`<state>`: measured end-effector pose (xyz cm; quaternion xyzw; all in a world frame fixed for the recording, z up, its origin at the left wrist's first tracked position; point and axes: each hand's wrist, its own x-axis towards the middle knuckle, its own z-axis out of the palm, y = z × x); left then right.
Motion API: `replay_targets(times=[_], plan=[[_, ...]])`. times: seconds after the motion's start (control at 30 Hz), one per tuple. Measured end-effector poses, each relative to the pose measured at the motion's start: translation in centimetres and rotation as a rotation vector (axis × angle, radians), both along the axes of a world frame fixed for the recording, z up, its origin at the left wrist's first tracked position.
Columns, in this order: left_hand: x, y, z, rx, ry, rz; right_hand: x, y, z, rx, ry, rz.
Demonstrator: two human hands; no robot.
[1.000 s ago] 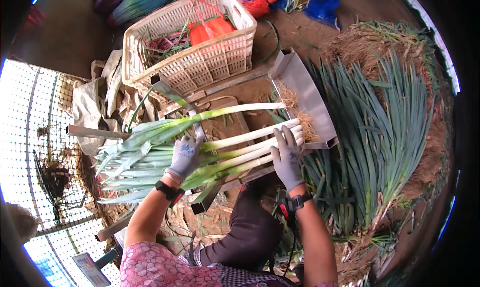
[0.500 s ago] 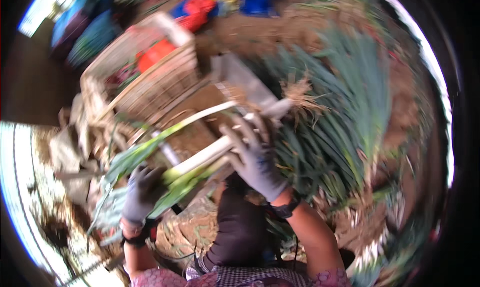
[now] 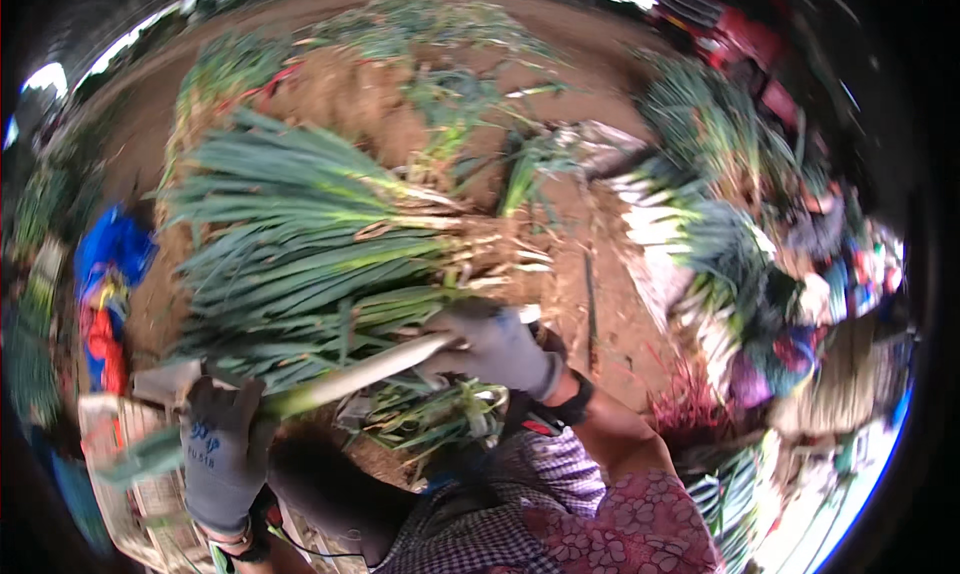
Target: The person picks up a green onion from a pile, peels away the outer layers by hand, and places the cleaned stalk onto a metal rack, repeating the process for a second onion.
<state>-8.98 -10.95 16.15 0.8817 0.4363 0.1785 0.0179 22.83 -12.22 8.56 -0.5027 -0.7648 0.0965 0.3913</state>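
A leek [image 3: 350, 379] with a pale shaft and green leaves lies slantwise between my two grey-gloved hands. My left hand [image 3: 222, 444] is closed around its green part, low on the left. Around the pale end, my right hand [image 3: 495, 344] is wrapped; its fingers hide the tip, so I cannot tell whether roots hang there. Just beyond both hands spreads a big heap of leeks [image 3: 310, 264], leaves pointing left and roots right. Trimmed leek leaves [image 3: 430, 414] are strewn below the held stalk, by my lap.
A pale woven crate [image 3: 150, 474] stands at lower left, with a blue bag [image 3: 115, 249] beyond it. White-stemmed leeks [image 3: 660, 224] lie in a row at right. Red strings [image 3: 690, 399] are near my right elbow. Another person [image 3: 820, 219] is at far right.
My view has swung right, so the crate now sits lower left. My right hand's spread fingers have closed on the pale end. The loose second pale stalk beside it no longer shows.
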Motion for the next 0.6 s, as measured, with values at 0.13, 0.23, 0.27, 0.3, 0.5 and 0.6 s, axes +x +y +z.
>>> replay_targets(times=[0.13, 0.23, 0.27, 0.3, 0.5, 0.6], plan=[[11.5, 0.1, 4.0, 0.122, -0.126, -0.264, 11.4, -9.2, -2.0, -0.243, 0.34, -0.455], [16.1, -0.7, 3.6, -0.002, -0.139, -0.412, 16.9, -15.1, -8.4, -0.31, 0.798, -0.653], [17.7, -0.6, 2.7, -0.097, -0.127, -0.432, 18.3, -16.9, -11.3, -0.26, 0.951, -0.711], [18.9, -0.5, 1.5, -0.084, -0.065, -0.47, 19.2, -18.3, -13.7, -0.204, 1.101, -0.757], [20.5, 0.8, -6.1, -0.196, 0.106, -0.509, 24.3, -21.3, -22.9, -0.119, 1.308, -1.218], [20.2, 1.2, -9.4, -0.304, 0.055, -0.486, 27.9, -23.4, -27.8, -0.122, 1.329, -1.444]])
